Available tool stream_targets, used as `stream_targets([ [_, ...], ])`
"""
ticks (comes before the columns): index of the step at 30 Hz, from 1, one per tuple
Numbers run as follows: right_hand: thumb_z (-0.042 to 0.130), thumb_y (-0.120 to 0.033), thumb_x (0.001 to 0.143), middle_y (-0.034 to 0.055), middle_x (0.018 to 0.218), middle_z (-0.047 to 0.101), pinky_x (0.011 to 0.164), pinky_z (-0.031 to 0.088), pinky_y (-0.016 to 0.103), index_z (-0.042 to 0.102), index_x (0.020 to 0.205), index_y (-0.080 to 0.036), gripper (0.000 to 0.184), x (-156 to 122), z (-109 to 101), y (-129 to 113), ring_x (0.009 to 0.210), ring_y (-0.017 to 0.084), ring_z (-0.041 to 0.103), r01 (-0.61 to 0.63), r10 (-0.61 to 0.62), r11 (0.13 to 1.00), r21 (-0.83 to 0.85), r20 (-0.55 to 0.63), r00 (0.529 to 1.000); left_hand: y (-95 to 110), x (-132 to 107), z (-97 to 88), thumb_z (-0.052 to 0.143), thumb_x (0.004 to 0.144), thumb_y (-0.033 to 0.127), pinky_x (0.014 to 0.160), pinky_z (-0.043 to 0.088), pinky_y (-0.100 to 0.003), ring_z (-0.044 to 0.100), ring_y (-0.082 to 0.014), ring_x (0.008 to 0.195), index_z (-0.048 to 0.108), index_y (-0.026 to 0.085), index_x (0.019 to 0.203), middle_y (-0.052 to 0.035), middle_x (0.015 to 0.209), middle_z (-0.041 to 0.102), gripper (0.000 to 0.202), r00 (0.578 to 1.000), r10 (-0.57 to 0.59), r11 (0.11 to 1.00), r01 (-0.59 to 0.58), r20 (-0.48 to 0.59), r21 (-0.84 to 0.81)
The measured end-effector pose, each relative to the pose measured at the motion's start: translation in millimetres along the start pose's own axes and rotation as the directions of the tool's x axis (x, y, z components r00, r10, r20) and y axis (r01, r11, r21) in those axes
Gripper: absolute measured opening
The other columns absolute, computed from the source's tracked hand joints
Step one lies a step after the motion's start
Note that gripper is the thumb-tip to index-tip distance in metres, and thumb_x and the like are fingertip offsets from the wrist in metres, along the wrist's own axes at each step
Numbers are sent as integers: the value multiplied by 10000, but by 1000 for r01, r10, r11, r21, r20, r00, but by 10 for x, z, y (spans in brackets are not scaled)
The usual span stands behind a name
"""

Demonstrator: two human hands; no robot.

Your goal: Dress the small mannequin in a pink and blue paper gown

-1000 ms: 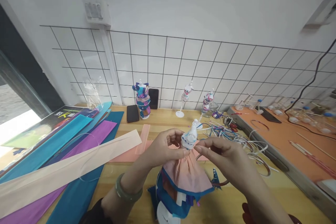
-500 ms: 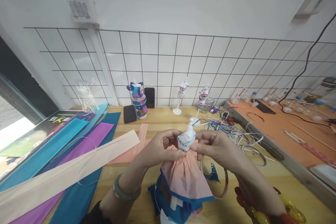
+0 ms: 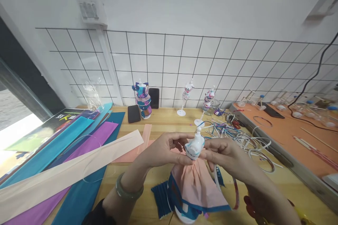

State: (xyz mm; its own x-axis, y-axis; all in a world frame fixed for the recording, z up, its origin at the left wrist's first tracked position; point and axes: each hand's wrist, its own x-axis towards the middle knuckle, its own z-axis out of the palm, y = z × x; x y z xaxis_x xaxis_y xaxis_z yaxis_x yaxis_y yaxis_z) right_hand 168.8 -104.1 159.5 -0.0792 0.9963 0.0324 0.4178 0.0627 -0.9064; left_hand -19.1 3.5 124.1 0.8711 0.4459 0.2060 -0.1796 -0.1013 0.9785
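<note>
Between my hands stands a small white mannequin (image 3: 194,145) with blue and dark marks on its torso. A gathered pink skirt (image 3: 198,184) with a blue hem hangs from its waist, over blue layers and a white base. My left hand (image 3: 171,149) is closed at the left side of the waist, thumb in front. From the right, my right hand (image 3: 220,151) pinches the waist, its fingertips partly behind the torso. A narrow ribbon (image 3: 236,191) loops down below my right hand. Pleated dark blue material (image 3: 161,198) lies left of the skirt.
Long paper strips (image 3: 105,156) lie on the left. At the back stand a dressed mannequin (image 3: 144,100), two phones (image 3: 134,113) and two small mannequins (image 3: 188,91). Tangled ribbons (image 3: 237,133) lie on the right, beside a raised orange surface (image 3: 280,135).
The view has shifted slightly left, so things sit farther right. Both hands still hold the mannequin's waist. The skirt has turned a little, and more of the pleated blue piece shows.
</note>
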Motion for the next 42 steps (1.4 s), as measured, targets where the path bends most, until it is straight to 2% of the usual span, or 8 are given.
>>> stream_targets([
  [7,653,-574,782,-8,538,598,498,454,233,728,738,-193,391,-62,-79,34,501,122,549,-47,42,996,-74,-73,996,-38,12,-44,711,786,384,869,493,-343,647,-222,961,752,142,967,-108,981,724,305,993,-44,998,49,-110,46],
  [15,593,-599,814,15,545,647,526,485,269,688,673,-202,432,-106,-138,25,525,165,605,-118,77,982,-147,-261,962,188,-66,-8,668,800,309,691,464,-258,580,-129,707,684,138,733,-25,718,654,184,975,-13,986,49,-223,156],
  [22,643,-613,759,25,585,675,530,476,260,677,664,-203,422,-140,-71,-18,554,173,612,-169,142,984,-63,-314,939,387,-216,195,644,805,240,707,482,-263,618,-146,719,728,136,779,-71,754,701,136,995,95,973,-102,41,207],
  [27,637,-592,777,12,577,656,528,475,251,660,639,-205,411,-202,-22,-56,542,161,604,-180,155,983,-42,-339,928,355,-233,190,579,870,461,731,529,-313,682,-203,766,767,146,859,-120,811,746,368,968,4,999,-15,250,41],
  [30,585,-579,830,14,584,661,542,476,253,664,667,-207,414,-252,5,-95,556,164,614,-172,140,983,-59,-352,925,334,-183,158,562,866,503,677,510,-308,639,-180,691,731,137,731,-92,707,702,425,999,-18,995,21,-29,96],
  [33,563,-565,850,25,592,673,539,480,259,666,670,-210,411,-283,58,-143,566,177,623,-136,89,985,-104,-367,926,321,-124,192,717,763,398,800,488,-326,618,-192,859,718,171,941,-66,895,704,289,946,52,956,45,-320,289],
  [36,577,-537,849,20,610,676,518,480,253,681,697,-226,362,-285,147,-183,565,176,625,-99,35,985,-142,-398,917,296,-91,268,753,736,349,964,447,-366,589,-219,1071,646,222,1173,-66,1148,676,467,949,76,958,16,-305,287],
  [42,517,-535,887,25,614,668,505,460,260,642,653,-246,393,-264,294,-227,564,179,606,-68,-28,972,-224,-400,916,279,-94,339,714,776,283,943,506,-346,616,-233,1103,659,165,1146,-97,1145,692,392,960,47,998,-33,-276,57],
])
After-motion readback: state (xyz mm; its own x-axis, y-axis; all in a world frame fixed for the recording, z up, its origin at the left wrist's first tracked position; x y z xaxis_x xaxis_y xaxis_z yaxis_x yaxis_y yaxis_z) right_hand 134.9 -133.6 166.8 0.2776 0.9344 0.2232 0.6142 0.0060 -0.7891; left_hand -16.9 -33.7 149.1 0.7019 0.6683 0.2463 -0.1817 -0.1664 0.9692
